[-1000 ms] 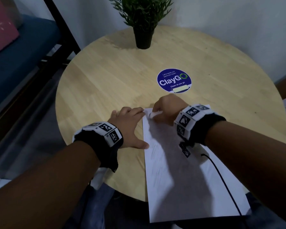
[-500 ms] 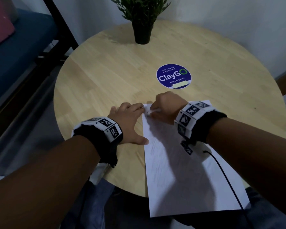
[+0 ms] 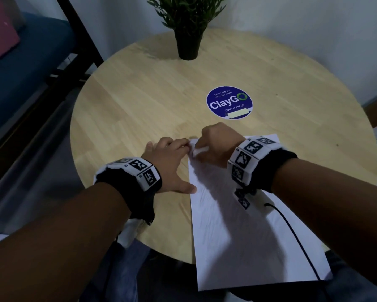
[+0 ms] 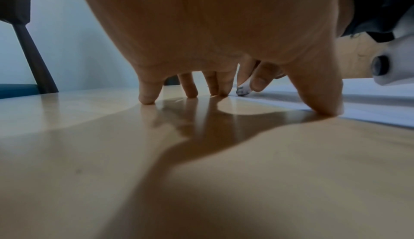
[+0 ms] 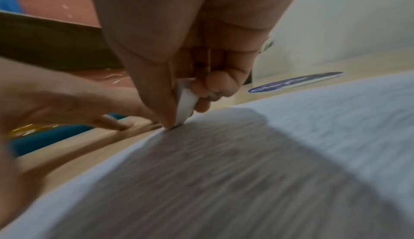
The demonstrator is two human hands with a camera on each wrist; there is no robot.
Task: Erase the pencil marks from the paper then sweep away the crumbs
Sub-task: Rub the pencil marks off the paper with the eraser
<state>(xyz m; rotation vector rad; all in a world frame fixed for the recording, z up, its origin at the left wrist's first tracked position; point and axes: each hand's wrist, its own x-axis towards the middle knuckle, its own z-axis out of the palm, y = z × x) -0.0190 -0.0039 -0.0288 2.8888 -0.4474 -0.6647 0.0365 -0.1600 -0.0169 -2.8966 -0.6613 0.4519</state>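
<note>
Two bare forearms reach in from below. Each wrist wears a black fabric band topped by white square panels printed with black-and-white coded marker patterns: the left wristband (image 3: 128, 171) and the right wristband (image 3: 255, 162). A thin black cable (image 3: 292, 236) trails from under the right band. Dark blue trousers (image 3: 126, 271) show beneath.

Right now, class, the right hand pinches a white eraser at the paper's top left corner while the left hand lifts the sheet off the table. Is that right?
Not quite. The left hand lifts nothing: its fingertips press flat on the table beside the paper, as the left wrist view shows. The right hand does pinch the eraser there.
</note>
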